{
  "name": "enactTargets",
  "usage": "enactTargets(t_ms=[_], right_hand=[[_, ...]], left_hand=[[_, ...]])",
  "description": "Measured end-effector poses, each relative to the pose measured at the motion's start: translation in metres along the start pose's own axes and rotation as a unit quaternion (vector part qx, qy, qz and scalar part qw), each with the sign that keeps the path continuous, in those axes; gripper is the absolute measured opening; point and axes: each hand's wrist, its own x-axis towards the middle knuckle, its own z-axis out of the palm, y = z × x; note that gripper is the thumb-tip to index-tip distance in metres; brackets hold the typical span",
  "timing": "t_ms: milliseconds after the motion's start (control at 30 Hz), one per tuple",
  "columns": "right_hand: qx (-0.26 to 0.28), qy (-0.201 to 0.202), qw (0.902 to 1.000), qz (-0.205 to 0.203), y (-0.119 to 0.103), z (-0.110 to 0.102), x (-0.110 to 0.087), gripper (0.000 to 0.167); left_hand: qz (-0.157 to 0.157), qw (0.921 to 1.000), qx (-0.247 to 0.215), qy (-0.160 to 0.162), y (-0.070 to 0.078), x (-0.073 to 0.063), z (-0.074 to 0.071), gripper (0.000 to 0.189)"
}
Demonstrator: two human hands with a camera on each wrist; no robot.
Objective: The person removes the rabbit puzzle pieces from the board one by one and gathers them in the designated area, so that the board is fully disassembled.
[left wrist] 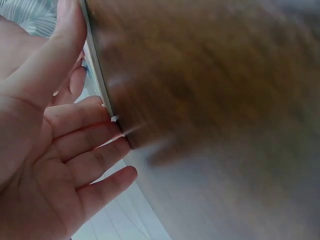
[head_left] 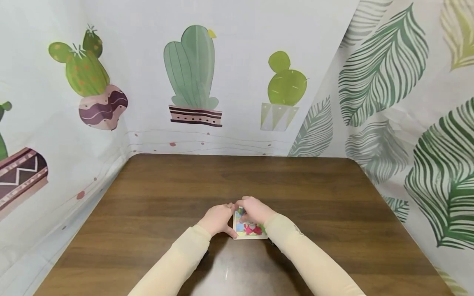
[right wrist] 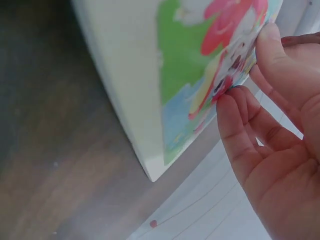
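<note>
A flat picture board [head_left: 253, 231] with a white border and colourful cartoon figures lies on the brown table. My left hand [head_left: 217, 220] stands at its left side, thumb near the lower left corner and fingers toward the upper left. In the left wrist view its nearly straight fingers [left wrist: 87, 137] meet the thin edge. Over the upper part of the picture, my right hand [head_left: 256, 210] has its thumb and index finger apart. In the right wrist view its bent fingertips [right wrist: 231, 100] touch the printed face; I cannot tell whether they pinch a loose piece.
The brown wooden table [head_left: 166, 181] extends around the board on all sides. White cloth [head_left: 237, 74] printed with potted cacti stands behind it and to the left, and leaf-patterned cloth [head_left: 392, 74] hangs at the right. A light glare shows on the near tabletop.
</note>
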Motion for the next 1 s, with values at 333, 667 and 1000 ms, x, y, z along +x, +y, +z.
enactTargets(t_ms=[333,667,1000], right_hand=[[0.017,-0.026,0.9995,-0.006,0.002,-0.001,0.003,0.033],[0.019,0.002,0.9998,-0.002,-0.005,-0.003,0.002,0.036],[0.101,0.057,0.9927,0.036,0.006,0.002,-0.003,0.034]], left_hand=[[0.006,0.9999,0.008,0.013,-0.001,-0.001,0.005,0.091],[0.008,0.9998,0.004,0.02,0.001,-0.003,-0.002,0.08],[-0.01,0.9998,0.017,0.006,0.003,-0.002,-0.004,0.08]])
